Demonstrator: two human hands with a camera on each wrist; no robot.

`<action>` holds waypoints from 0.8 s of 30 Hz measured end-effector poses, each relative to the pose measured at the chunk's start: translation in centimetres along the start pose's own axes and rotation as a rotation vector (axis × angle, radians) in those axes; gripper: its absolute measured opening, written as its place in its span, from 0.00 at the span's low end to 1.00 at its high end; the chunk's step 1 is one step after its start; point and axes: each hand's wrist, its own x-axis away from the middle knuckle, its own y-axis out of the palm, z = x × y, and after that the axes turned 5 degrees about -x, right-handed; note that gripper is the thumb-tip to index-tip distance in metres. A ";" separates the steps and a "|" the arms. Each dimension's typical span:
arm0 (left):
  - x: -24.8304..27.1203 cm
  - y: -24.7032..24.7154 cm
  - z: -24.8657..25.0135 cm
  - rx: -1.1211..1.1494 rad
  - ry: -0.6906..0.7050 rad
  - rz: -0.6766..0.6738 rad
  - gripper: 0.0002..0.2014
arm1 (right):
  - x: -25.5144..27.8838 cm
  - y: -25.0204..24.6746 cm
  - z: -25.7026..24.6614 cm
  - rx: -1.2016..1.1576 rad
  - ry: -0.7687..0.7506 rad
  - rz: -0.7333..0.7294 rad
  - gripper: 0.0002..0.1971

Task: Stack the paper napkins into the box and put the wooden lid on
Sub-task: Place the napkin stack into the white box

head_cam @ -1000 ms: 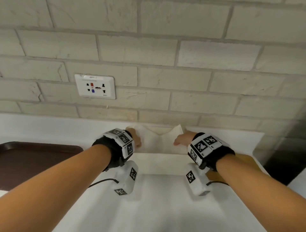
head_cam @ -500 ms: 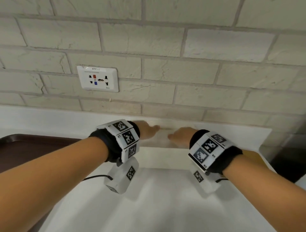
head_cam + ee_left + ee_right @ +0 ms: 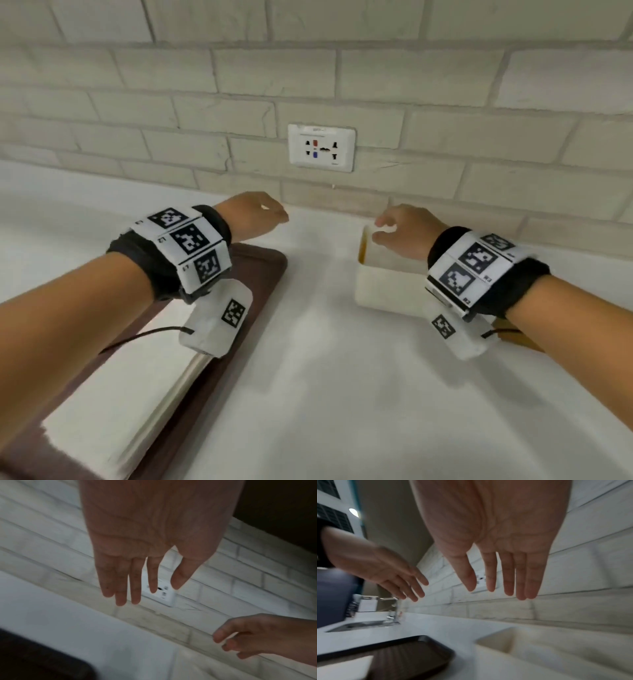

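Both hands hang empty, fingers relaxed. The left hand [image 3: 251, 214] is nearer the white paper napkin stack [image 3: 137, 394] on the dark brown tray [image 3: 263, 270]; the stack's long axis probably runs toward the person. The right hand [image 3: 406, 233] hovers over the open white box [image 3: 383, 284].

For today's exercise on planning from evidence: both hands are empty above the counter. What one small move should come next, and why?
Probably the left hand should drop to the napkin stack on the brown tray and take more. Both hands are open and empty, the right hand hovers over the open box, and napkins remain on the tray.
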 end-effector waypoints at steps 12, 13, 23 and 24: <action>9.6 -1.3 -18.3 -0.387 -0.560 -0.340 0.29 | -2.6 16.8 -15.1 0.150 -0.132 -0.505 0.37; 9.9 -0.8 -19.1 -0.349 -0.577 -0.351 0.30 | -2.4 17.4 -15.7 0.149 -0.137 -0.519 0.34; 10.8 1.0 -21.0 -0.277 -0.608 -0.327 0.33 | -3.4 19.0 -17.7 0.116 -0.053 -0.586 0.21; 10.7 0.9 -21.2 -0.273 -0.614 -0.339 0.34 | -3.4 19.1 -17.8 0.114 -0.040 -0.600 0.23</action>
